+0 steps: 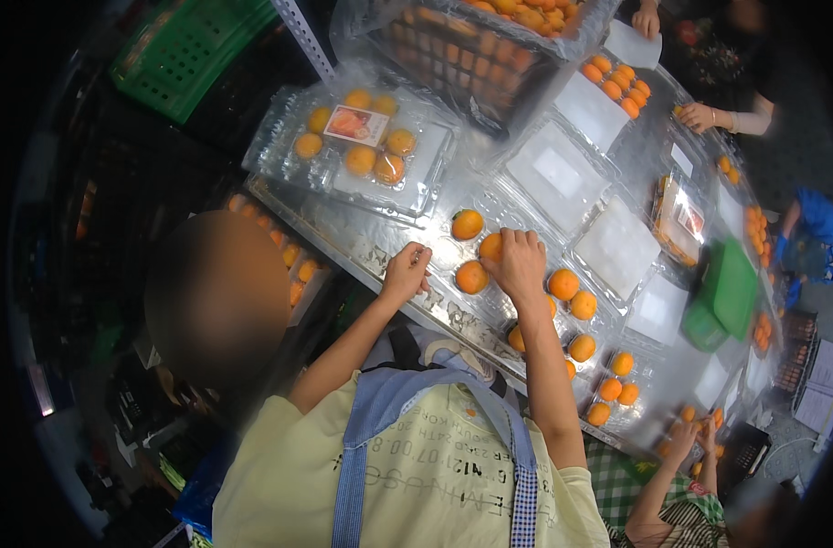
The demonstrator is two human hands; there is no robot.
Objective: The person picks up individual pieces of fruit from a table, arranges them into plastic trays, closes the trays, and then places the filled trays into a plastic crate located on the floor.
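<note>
Over a clear plastic tray, my right hand [519, 264] has its fingertips around a round orange fruit [492, 248]. Two more fruits sit close by: an orange fruit with a bit of green at its stem [467, 224] and a second orange fruit [472, 277]. To the left, above the metal table [348, 236], my left hand [407, 272] is loosely curled near the tray. A tiny dark spot shows by its thumb; whether it pinches something is unclear. My right forearm partly hides another group of fruits [582, 347].
Closed clear packs [416, 188] with a label stand stacked at the left. A plastic-lined crate of fruit [457, 61] is behind. Clear trays with white liners [557, 175] and a green basket [721, 294] lie to the right. Other people's hands [697, 118] work around the table.
</note>
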